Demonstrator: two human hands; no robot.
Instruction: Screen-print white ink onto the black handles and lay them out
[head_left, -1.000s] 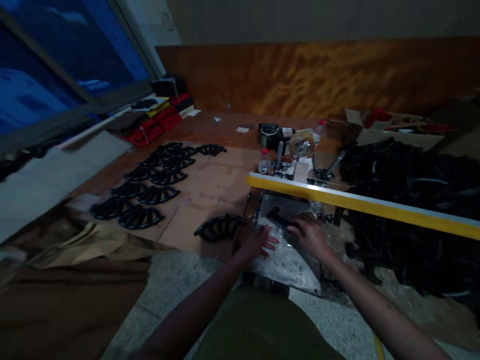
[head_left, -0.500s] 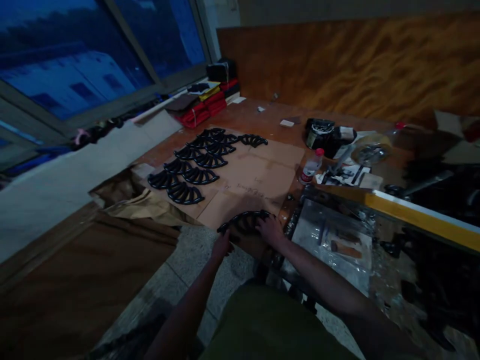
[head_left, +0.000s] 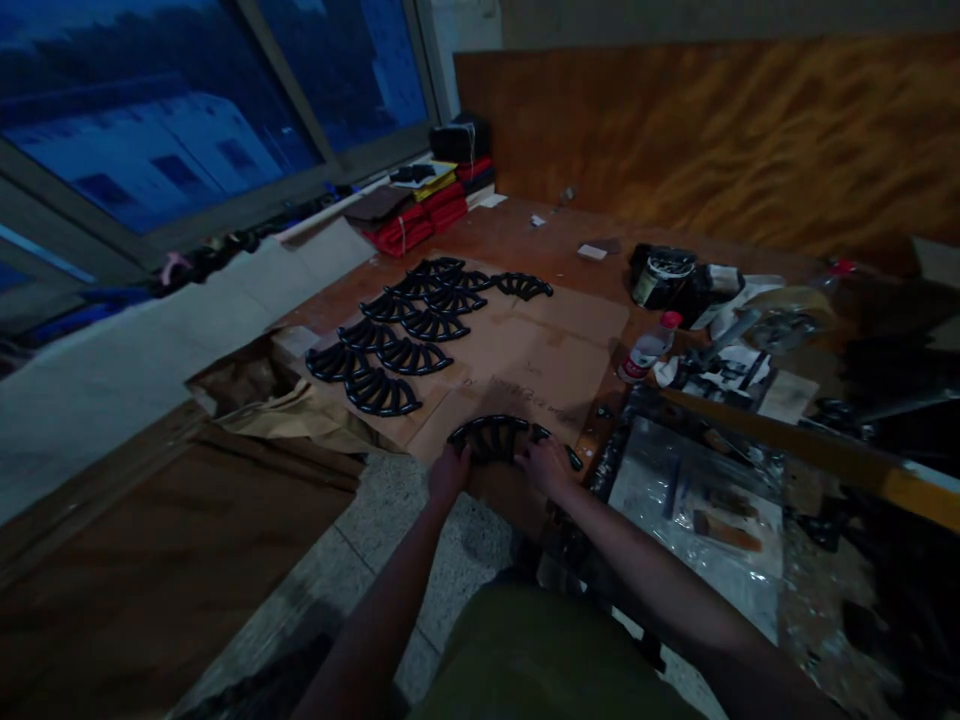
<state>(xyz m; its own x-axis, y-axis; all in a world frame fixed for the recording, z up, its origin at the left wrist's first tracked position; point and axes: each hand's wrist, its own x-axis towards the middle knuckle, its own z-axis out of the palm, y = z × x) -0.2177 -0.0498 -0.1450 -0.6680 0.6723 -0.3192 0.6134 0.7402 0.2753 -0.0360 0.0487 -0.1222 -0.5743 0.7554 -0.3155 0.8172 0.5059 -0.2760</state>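
A black ribbed, fan-shaped piece [head_left: 495, 436] is at the near edge of the cardboard sheet [head_left: 517, 350]. My left hand [head_left: 451, 470] is closed on its left end. My right hand [head_left: 545, 464] grips its right part, where a black end sticks out beyond my fingers. Several similar black curved pieces [head_left: 382, 391] lie in overlapping rows on the left and far part of the cardboard. Handwriting shows on the cardboard just beyond the held piece.
A bottle with a red cap [head_left: 649, 348] and a black can [head_left: 664, 278] stand at the right. Beside them are a tape roll [head_left: 787, 318] and a plastic-covered board [head_left: 697, 500]. Red bundles [head_left: 420, 218] lie near the window. Brown paper [head_left: 172, 560] fills the lower left.
The view has shifted, so the table items appear further right or left. The held piece now looks more level, its left end raised, with my left hand higher and still on it.
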